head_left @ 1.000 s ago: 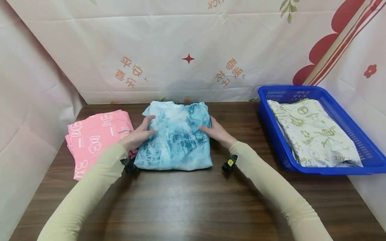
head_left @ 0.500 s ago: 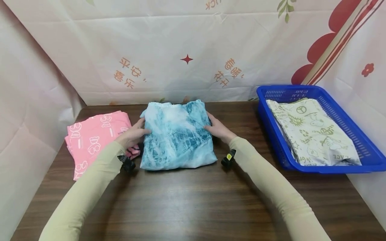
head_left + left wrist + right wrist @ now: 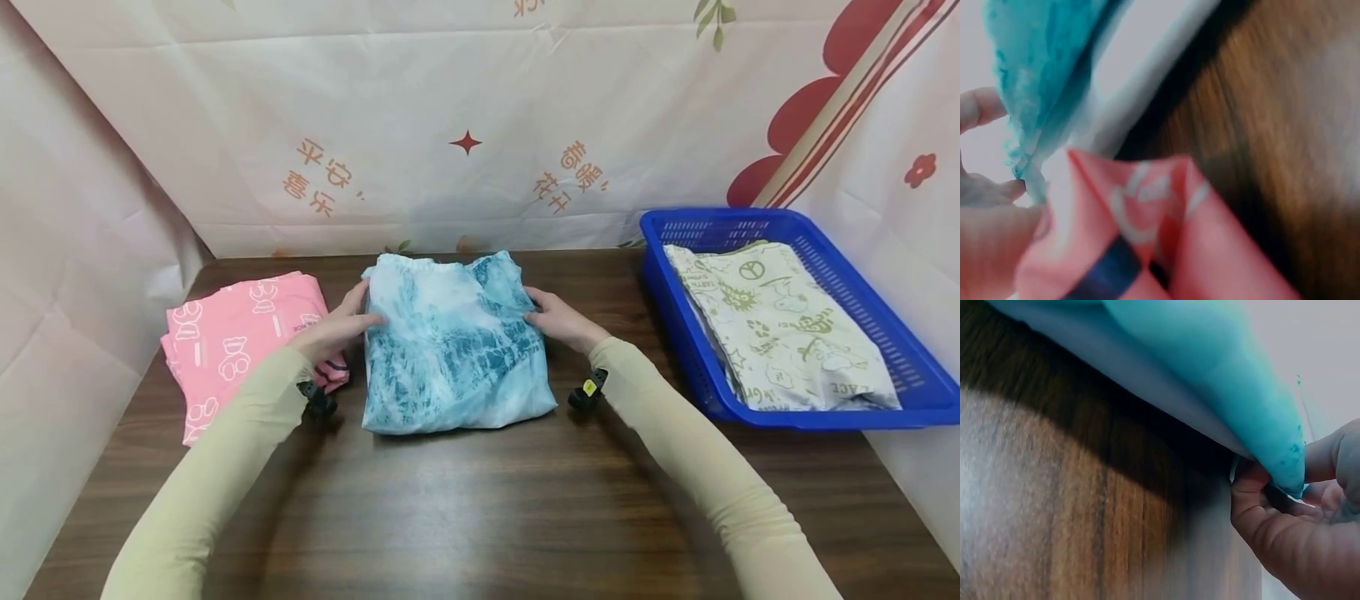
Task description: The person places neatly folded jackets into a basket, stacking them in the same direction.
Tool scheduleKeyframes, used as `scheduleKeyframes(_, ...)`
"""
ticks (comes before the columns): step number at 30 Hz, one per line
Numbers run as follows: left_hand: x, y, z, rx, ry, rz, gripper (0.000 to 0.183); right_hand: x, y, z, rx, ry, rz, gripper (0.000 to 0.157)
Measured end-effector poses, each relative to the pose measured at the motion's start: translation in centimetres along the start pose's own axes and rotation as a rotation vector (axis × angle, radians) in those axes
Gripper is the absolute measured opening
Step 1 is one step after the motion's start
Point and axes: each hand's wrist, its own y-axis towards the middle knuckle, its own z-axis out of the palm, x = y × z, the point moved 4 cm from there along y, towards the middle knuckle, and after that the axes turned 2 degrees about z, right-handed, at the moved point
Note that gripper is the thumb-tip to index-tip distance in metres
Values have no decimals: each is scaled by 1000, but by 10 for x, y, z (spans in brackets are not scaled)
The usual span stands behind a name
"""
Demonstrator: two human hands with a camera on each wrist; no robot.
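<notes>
A folded blue-and-white garment (image 3: 457, 346) with a marbled pattern lies at the back middle of the table. My left hand (image 3: 337, 323) grips its left edge, thumb on top. On the opposite edge my right hand (image 3: 567, 322) does the same. The right wrist view shows the blue cloth (image 3: 1210, 369) caught between that hand's thumb and fingers (image 3: 1325, 456), with a pale layer beneath. In the left wrist view the cloth (image 3: 1041, 69) hangs between the thumb and a finger. A folded pink garment (image 3: 240, 342) with white bear prints lies beside my left wrist, partly hidden by the forearm.
A blue plastic basket (image 3: 832, 420) stands at the right, holding a folded white garment (image 3: 780, 325) with green prints. The dark wood table (image 3: 465, 508) extends in front of the hands. Printed white cloth (image 3: 420, 100) hangs behind and along both sides.
The blue garment has shifted to the right and slightly toward me, both hands moving with it. My left fingers, earlier further over its top, now sit at its edge.
</notes>
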Motion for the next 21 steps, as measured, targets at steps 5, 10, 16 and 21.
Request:
scheduleKeyframes(5, -5, 8, -5, -47, 260, 58, 72, -2, 1, -1, -36, -38, 0, 55)
scheduleKeyframes(10, -10, 21, -4, -34, 249, 118, 68, -2, 5, 0, -53, -99, -29, 55)
scheduleKeyframes(16, 0, 37, 0, -31, 356, 40, 69, -3, 8, 5, -29, -236, -69, 56)
scheduleKeyframes(21, -5, 25, 0, -177, 455, -34, 75, -3, 9, 4, -58, -248, -83, 59)
